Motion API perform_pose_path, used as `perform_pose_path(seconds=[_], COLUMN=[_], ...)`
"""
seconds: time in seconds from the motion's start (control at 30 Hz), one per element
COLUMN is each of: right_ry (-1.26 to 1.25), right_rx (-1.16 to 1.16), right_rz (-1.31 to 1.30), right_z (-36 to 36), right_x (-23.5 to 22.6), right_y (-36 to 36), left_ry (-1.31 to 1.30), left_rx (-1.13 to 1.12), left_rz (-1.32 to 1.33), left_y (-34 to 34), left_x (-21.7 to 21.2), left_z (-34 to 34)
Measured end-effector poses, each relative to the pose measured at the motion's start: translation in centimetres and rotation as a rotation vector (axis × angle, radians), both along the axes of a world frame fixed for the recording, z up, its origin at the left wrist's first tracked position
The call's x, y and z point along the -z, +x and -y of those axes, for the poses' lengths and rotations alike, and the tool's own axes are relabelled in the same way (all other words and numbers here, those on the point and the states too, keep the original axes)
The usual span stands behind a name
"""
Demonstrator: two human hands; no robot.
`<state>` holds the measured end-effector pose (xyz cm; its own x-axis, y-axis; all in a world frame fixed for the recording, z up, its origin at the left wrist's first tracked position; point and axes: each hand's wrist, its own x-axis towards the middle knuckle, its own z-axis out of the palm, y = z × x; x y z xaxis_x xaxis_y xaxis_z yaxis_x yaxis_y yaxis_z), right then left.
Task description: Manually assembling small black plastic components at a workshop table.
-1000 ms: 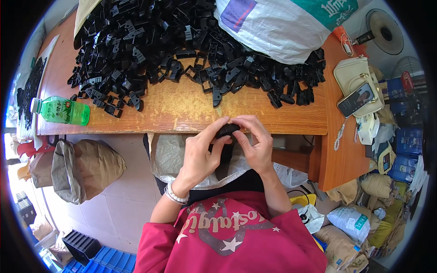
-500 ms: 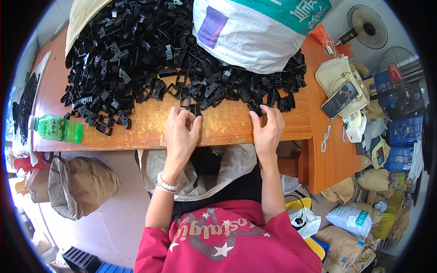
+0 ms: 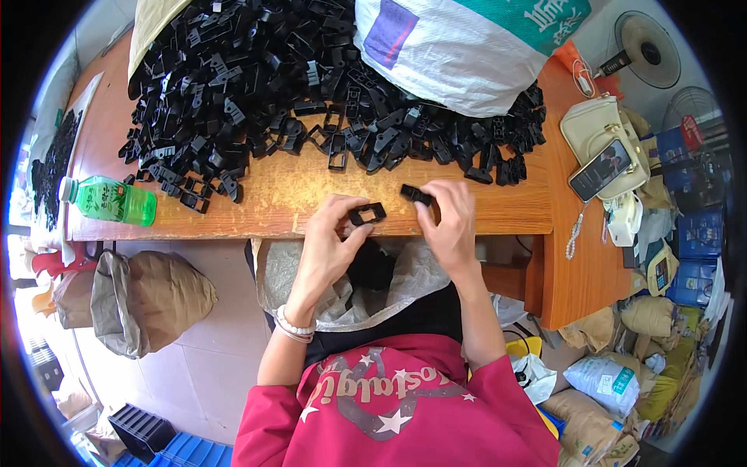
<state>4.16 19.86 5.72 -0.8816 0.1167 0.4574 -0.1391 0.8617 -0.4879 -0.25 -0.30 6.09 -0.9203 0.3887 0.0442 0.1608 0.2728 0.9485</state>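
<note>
Between the thumb and fingers of my left hand (image 3: 333, 240) is a black plastic frame-shaped part (image 3: 366, 213) with openings through it. A smaller black plastic piece (image 3: 416, 194) is pinched in my right hand (image 3: 450, 226), close to the right of that frame. The two parts are apart, both above the front edge of the wooden table (image 3: 272, 187). Beyond my hands spreads a large heap of similar black plastic parts (image 3: 257, 78). Below the table edge, an open pale woven sack (image 3: 284, 268) sits at my lap with dark contents.
A white and green woven sack (image 3: 459, 62) lies on the heap's right. A green bottle (image 3: 109, 201) stands at the table's left. On the right are a phone (image 3: 601, 171), a cream handbag (image 3: 580, 121) and a fan (image 3: 646, 50). Brown bags (image 3: 156, 300) stand on the floor at left.
Both hands have drawn back from the heap toward the table's front edge and closer together, each bringing a black part. The whole view has shifted slightly.
</note>
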Motion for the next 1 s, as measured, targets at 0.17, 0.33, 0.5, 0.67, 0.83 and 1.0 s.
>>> perform_pose_path(seconds=[0.17,0.33,0.5,0.67,0.83,1.0], right_ry=[-0.368,-0.287,-0.620,-0.593,-0.669,-0.577], right_rx=[-0.187,-0.269,-0.190,-0.190,-0.164,-0.152], right_rz=[-0.057,-0.078,0.185,0.096,0.051,-0.026], right_z=[2.4,3.3,3.8,3.7,3.4,3.5], right_x=[-1.1,-1.7,-2.7,-2.1,-1.6,-2.0], right_y=[1.2,1.1,1.8,2.2,2.5,2.6], left_ry=[0.148,0.170,0.284,0.243,0.216,0.229], left_rx=[0.058,0.161,0.152,0.129,0.105,0.076], left_rz=[0.286,0.406,0.151,-0.001,-0.054,-0.107], left_y=[0.4,0.2,1.2,2.1,2.1,2.8], left_x=[-0.8,-1.9,-1.9,-2.3,-2.2,-1.9], left_z=[0.0,0.2,-0.2,-0.8,-1.5,-2.0])
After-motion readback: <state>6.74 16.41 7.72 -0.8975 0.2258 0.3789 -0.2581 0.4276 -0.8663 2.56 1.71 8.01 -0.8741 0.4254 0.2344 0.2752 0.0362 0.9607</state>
